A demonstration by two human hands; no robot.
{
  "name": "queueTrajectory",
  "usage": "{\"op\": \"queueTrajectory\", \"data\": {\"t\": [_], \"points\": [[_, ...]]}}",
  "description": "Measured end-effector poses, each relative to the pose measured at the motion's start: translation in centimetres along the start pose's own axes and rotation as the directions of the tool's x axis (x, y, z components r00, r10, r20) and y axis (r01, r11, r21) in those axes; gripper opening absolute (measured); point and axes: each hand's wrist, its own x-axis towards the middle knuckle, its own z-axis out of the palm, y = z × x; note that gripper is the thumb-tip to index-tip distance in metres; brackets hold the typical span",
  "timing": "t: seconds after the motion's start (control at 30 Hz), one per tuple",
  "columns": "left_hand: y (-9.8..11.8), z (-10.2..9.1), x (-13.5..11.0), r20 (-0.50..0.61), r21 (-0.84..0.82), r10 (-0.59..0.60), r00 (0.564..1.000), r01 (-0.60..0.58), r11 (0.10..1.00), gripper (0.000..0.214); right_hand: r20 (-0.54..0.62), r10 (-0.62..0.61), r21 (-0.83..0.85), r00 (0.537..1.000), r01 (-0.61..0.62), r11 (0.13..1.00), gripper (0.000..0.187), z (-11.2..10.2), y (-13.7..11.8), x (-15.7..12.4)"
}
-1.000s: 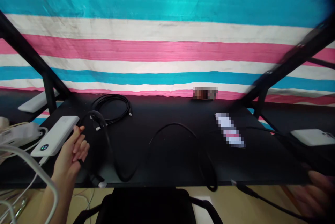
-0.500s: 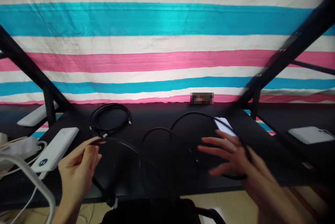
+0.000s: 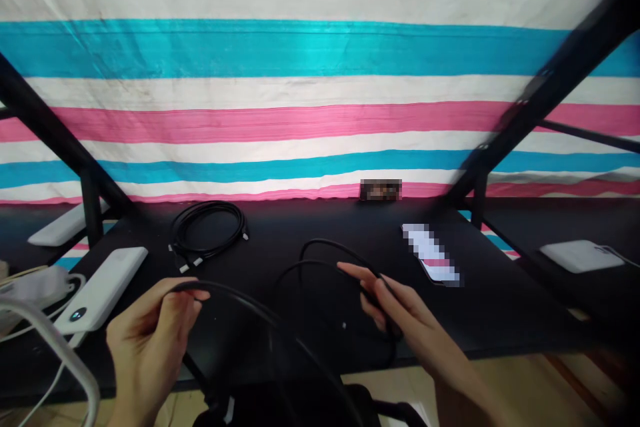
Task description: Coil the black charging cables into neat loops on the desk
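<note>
A loose black cable (image 3: 240,297) runs in loops between my two hands above the dark desk. At the left, my left hand (image 3: 153,340) is closed, pinching the cable between thumb and fingers. Over the desk's right half, my right hand (image 3: 400,314) is closed around part of the cable, its index finger fairly straight and pointing left. One loop stands up just left of that hand, and other strands hang below the desk edge. Behind my left hand lies a second black cable, neatly coiled (image 3: 176,230), with light-coloured plugs at its ends.
A white power bank (image 3: 107,290) with a small round display lies left. Behind my right hand is a phone (image 3: 433,254) with a blurred screen. Another white device (image 3: 580,257) rests far right. Black metal bars (image 3: 50,124) frame both sides, before a striped sheet (image 3: 320,90).
My right hand has moved left and its spread fingers have closed on the cable, uncovering the phone. The cable loops have shifted with it. My left hand keeps its pinch, slightly lower in view.
</note>
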Motion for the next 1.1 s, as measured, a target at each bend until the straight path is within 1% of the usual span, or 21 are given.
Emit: {"op": "queueTrajectory", "data": {"t": [0.1, 0.17, 0.2, 0.23, 0.3, 0.33, 0.37, 0.43, 0.5, 0.57, 0.63, 0.7, 0.73, 0.77, 0.83, 0.87, 0.93, 0.97, 1.0, 1.03, 1.1], "points": [[-0.4, -0.7, 0.4, 0.04, -0.029, -0.021, 0.999, 0.022, 0.999, 0.021, -0.176, -0.065, -0.051, 0.982, 0.057, 0.997, 0.049, -1.2, 0.4, 0.0], [-0.6, -1.2, 0.6, 0.172, 0.039, -0.019, 0.985, 0.013, 0.999, 0.022, -0.281, -0.097, -0.073, 0.955, 0.08, 0.994, 0.049, -1.7, 0.5, -0.2], [-0.7, -1.4, 0.7, 0.283, 0.078, -0.009, 0.959, -0.014, 0.997, 0.023, -0.326, -0.106, -0.069, 0.939, 0.088, 0.994, 0.049, -1.8, 0.5, -0.3], [-0.6, -1.6, 0.8, 0.404, 0.109, 0.008, 0.915, -0.057, 0.992, 0.024, -0.355, -0.11, -0.061, 0.928, 0.095, 0.994, 0.049, -1.9, 0.5, -0.4], [0.0, -1.5, 0.8, 0.622, 0.157, 0.031, 0.783, -0.162, 0.974, 0.025, -0.369, -0.113, -0.055, 0.922, 0.1, 0.993, 0.05, -1.9, 0.5, -0.6], [0.5, -1.2, 0.8, 0.69, 0.178, 0.031, 0.723, -0.211, 0.961, 0.025, -0.36, -0.123, -0.065, 0.925, 0.106, 0.992, 0.05, -1.8, 0.5, -0.7], [1.0, -0.8, 0.6, 0.728, 0.208, 0.022, 0.685, -0.251, 0.945, 0.026, -0.344, -0.143, -0.083, 0.928, 0.122, 0.989, 0.049, -1.7, 0.5, -0.8], [2.0, 0.5, 0.2, 0.763, 0.238, 0.032, 0.646, -0.325, 0.915, 0.026, -0.281, -0.206, -0.129, 0.937, 0.176, 0.976, 0.046, -1.3, 0.6, -1.1], [2.6, 2.1, -0.4, 0.767, 0.219, 0.085, 0.635, -0.385, 0.896, 0.024, -0.19, -0.278, -0.174, 0.942, 0.246, 0.954, 0.043, -0.6, 0.7, -1.3], [2.9, 3.5, -1.0, 0.751, 0.17, 0.179, 0.636, -0.447, 0.878, 0.02, -0.113, -0.352, -0.195, 0.929, 0.327, 0.925, 0.048, 0.2, 0.8, -1.7], [3.0, 4.6, -1.4, 0.683, 0.132, 0.284, 0.673, -0.496, 0.858, 0.014, -0.104, -0.424, -0.208, 0.9, 0.397, 0.894, 0.06, 1.1, 0.8, -2.0], [3.0, 5.2, -1.6, 0.565, 0.138, 0.366, 0.74, -0.522, 0.842, 0.009, -0.112, -0.464, -0.248, 0.879, 0.428, 0.869, 0.064, 1.6, 0.7, -2.1], [2.9, 5.2, -1.7, 0.502, 0.152, 0.393, 0.77, -0.526, 0.837, 0.007, -0.108, -0.465, -0.282, 0.879, 0.421, 0.862, 0.057, 1.8, 0.6, -2.0], [2.9, 5.2, -1.7, 0.447, 0.167, 0.413, 0.794, -0.527, 0.833, 0.005, -0.091, -0.458, -0.319, 0.884, 0.409, 0.855, 0.044, 1.8, 0.5, -1.9], [2.9, 4.9, -1.5, 0.376, 0.195, 0.427, 0.822, -0.521, 0.831, 0.007, -0.04, -0.435, -0.376, 0.9, 0.39, 0.841, 0.011, 1.6, 0.1, -1.5], [2.8, 4.7, -1.4, 0.357, 0.204, 0.425, 0.831, -0.514, 0.833, 0.018, -0.016, -0.437, -0.385, 0.899, 0.398, 0.833, 0.004, 1.6, -0.1, -1.3], [2.4, 4.5, -1.2, 0.377, 0.195, 0.384, 0.843, -0.478, 0.857, 0.053, 0.018, -0.49, -0.347, 0.872, 0.465, 0.814, 0.015, 1.5, -0.5, -0.9], [2.1, 4.5, -1.2, 0.425, 0.173, 0.334, 0.841, -0.438, 0.882, 0.067, 0.014, -0.537, -0.308, 0.844, 0.514, 0.801, 0.015, 1.5, -0.6, -0.8], [1.7, 4.6, -1.2, 0.491, 0.141, 0.264, 0.83, -0.375, 0.916, 0.074, 0.004, -0.585, -0.26, 0.811, 0.566, 0.782, 0.013, 1.6, -0.6, -0.6], [1.2, 4.8, -1.3, 0.555, 0.101, 0.185, 0.811, -0.287, 0.953, 0.069, -0.024, -0.633, -0.212, 0.774, 0.614, 0.76, 0.012, 1.8, -0.6, -0.4], [0.0, 5.3, -1.7, 0.637, 0.024, 0.032, 0.77, -0.06, 0.998, 0.034, -0.119, -0.682, -0.154, 0.721, 0.665, 0.731, 0.014, 2.1, -0.1, 0.0]]}}
